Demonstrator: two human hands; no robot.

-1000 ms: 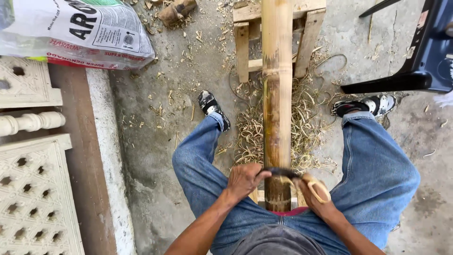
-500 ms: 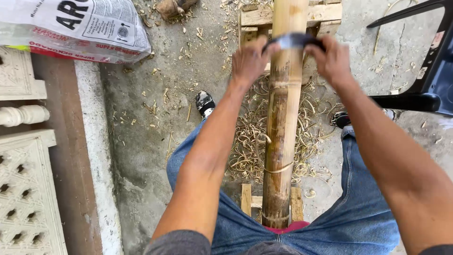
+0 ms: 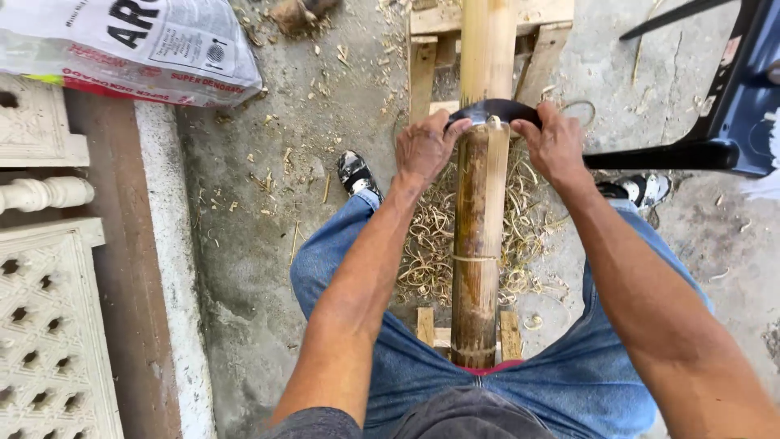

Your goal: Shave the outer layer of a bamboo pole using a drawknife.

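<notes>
Between the knees, on a wooden frame (image 3: 431,20): bamboo pole (image 3: 479,244). Left hand (image 3: 424,148) and right hand (image 3: 554,145) closed on a curved blade (image 3: 496,110) laid across it. Mid-stroke, seemingly scraping skin; next, likely a steady, even pull. Shavings (image 3: 431,244) below.

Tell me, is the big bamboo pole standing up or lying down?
Lying down. The bamboo pole rests lengthwise on a wooden frame, running away between the person's knees.
</notes>
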